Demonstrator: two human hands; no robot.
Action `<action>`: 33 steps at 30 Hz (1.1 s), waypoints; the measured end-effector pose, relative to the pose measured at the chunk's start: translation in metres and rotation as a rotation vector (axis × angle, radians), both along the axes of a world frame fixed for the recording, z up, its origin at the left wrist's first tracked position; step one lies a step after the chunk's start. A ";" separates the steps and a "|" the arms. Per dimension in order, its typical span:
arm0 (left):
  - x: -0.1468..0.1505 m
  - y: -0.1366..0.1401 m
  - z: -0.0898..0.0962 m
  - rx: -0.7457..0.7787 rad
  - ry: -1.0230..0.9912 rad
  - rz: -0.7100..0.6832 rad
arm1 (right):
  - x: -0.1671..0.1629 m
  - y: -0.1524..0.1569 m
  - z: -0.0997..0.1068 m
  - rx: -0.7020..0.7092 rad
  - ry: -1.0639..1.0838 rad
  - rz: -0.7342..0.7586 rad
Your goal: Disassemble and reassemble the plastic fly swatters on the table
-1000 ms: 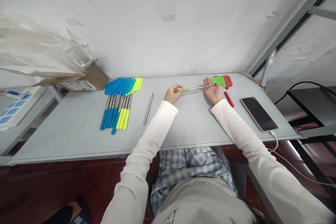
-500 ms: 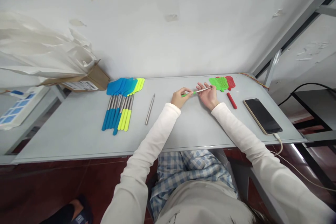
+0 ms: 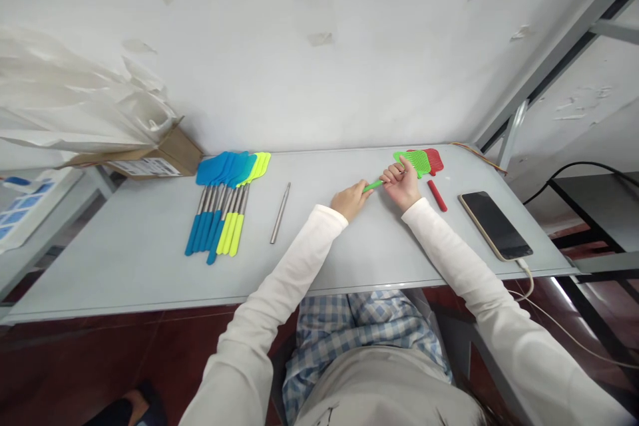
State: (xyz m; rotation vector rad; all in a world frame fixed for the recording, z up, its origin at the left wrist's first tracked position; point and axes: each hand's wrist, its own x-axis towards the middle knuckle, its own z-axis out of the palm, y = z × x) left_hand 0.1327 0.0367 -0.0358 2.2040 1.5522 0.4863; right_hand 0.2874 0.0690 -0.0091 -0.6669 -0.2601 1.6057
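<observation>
My left hand (image 3: 351, 200) is closed round one end of a fly swatter handle (image 3: 373, 185), whose green grip shows between my hands. My right hand (image 3: 403, 185) has its fingers curled at the other end, palm turned up; the metal rod is hidden in it. Behind my right hand lie a green fly swatter head (image 3: 417, 161) and a red fly swatter head (image 3: 435, 160). A red handle grip (image 3: 437, 196) rests to the right of that hand. Left of my left hand lies a bare metal rod (image 3: 280, 213).
Blue fly swatters (image 3: 202, 223) and yellow fly swatters (image 3: 234, 226) lie side by side at the table's left. A phone (image 3: 496, 225) with a cable is on the right. A cardboard box (image 3: 174, 153) stands at the back left, against the white wall.
My right hand's fingers have gone from outstretched to curled over the rod. My left hand has shifted slightly and wraps round the green grip. The metal rod is now hidden.
</observation>
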 end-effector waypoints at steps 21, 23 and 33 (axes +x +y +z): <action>-0.027 -0.051 0.017 -1.361 -1.222 -0.123 | 0.052 0.027 0.010 0.056 -0.106 -0.034; -0.042 -0.061 0.015 -1.262 -1.275 -0.097 | 0.046 0.027 0.009 0.072 -0.143 0.025; -0.087 -0.075 0.023 -0.541 -1.239 0.281 | -0.042 0.005 -0.034 0.117 -0.832 0.273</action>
